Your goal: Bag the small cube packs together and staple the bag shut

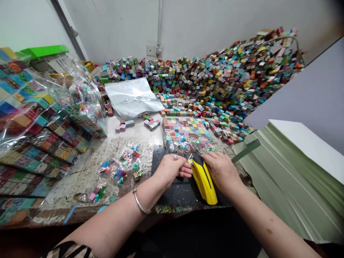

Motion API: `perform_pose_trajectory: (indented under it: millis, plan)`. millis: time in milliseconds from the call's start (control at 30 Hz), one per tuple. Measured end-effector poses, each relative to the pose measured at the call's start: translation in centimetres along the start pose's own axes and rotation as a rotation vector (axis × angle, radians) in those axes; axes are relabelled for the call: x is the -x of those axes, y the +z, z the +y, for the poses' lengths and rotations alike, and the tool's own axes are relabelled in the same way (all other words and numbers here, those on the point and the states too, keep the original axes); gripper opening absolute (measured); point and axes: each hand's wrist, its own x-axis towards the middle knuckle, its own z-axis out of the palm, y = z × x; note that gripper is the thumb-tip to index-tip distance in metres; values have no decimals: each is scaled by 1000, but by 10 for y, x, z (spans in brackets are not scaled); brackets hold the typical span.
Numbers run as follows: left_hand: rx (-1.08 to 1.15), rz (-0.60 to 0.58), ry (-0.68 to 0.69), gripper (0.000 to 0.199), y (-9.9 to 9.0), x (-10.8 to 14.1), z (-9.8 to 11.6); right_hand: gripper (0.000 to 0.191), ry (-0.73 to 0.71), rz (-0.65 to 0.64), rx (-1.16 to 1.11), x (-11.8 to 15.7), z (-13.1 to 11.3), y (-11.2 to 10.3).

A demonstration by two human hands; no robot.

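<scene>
Gripping the near edge of a clear bag of cubes (185,138), the left hand (172,168) is closed; the right hand (221,170) rests curled on a yellow tool (203,181) between both hands. Beyond them lies a big cube pile (215,79).

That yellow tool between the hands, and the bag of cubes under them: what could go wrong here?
Three risks, as guesses:
1. The left hand and right hand pinch the clear bag of cubes right beside the yellow tool, so a finger might get caught.
2. The bag could slip and spill its cubes.
3. The big pile of cubes slopes toward the bench and could slide into the work area.
</scene>
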Motion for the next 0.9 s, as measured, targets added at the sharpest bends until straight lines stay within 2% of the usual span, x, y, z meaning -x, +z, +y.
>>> perform_pose_trajectory:
  millis: [100,167,233,267,300,400,433,500,633,767,900]
  plan:
    - [-81,-16,-22,26,-5,9,-1,16,19,8,-32,-1,3,1]
    - [-246,-33,-48,31,-12,20,-3,16,19,13,-50,-1,4,2]
    - [-449,-28,19,34,-20,33,-4,15,20,16,-71,-1,6,3]
    - [-559,-6,128,33,-23,39,-4,15,21,17,-82,-1,6,3]
    - [-671,28,292,32,-25,42,-5,15,24,20,-91,-1,7,4]
    - [-1016,124,907,18,-26,41,-7,15,35,38,-113,-1,8,6]
    - [-1122,139,1061,15,-25,37,-8,16,39,45,-118,-2,9,7]
    - [-1323,168,1213,21,-21,26,-9,16,43,61,-129,-3,10,8]
    - [-1598,268,1237,26,-14,8,-9,14,45,85,-154,-5,11,8]
    - [-1676,306,1310,14,-14,-2,-6,14,51,97,-181,-5,12,8]
    - [-1704,284,1355,13,-18,-10,-4,15,71,98,-202,-6,13,8]
